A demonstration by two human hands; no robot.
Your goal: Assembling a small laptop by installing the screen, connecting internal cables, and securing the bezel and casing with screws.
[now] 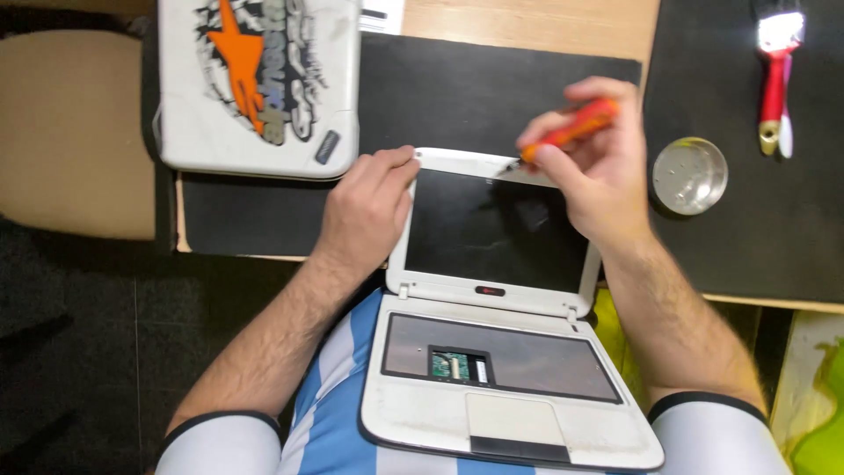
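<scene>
Hidden and cut-off parts, as seen from the head camera: the tip of the orange screwdriver (576, 126) is blurred where it meets the white laptop (492, 290), and the contact point cannot be made out; much of its handle is covered by the right hand (591, 158). The left edge of the screen frame is covered by the left hand (369, 198). The laptop's front edge is cut by the lower border. A second closed laptop (259, 79) is cropped at the top. The brush (778, 75) is washed out by glare. The contents of the round metal dish (690, 174) are too small to tell.
</scene>
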